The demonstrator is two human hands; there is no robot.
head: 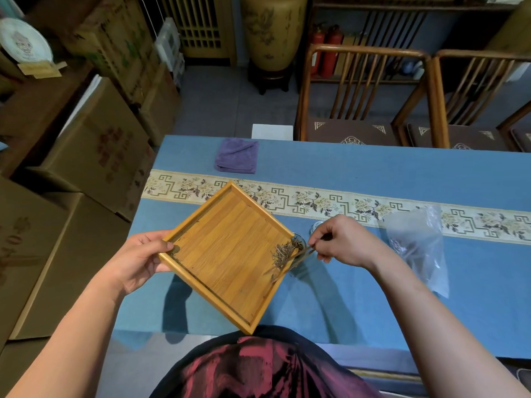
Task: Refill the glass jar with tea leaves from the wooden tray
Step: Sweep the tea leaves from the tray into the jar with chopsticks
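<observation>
Nearly done, I judge: the left hand (138,259) grips the tilted wooden tray (230,254), with only a small heap of tea leaves (284,251) left at its corner over the glass jar (300,254). The right hand (342,242) pinches a thin stick (301,252), sweeping them. A blue tablecloth (373,297) bears a plastic bag (416,242); cardboard boxes (94,156) stand at left, chairs (362,96) beyond.

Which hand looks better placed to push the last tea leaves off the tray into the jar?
The right hand. It pinches a thin stick whose tip lies at the tea leaves, heaped at the tray corner over the jar. The left hand grips the opposite corner, holding the tray tilted.
</observation>
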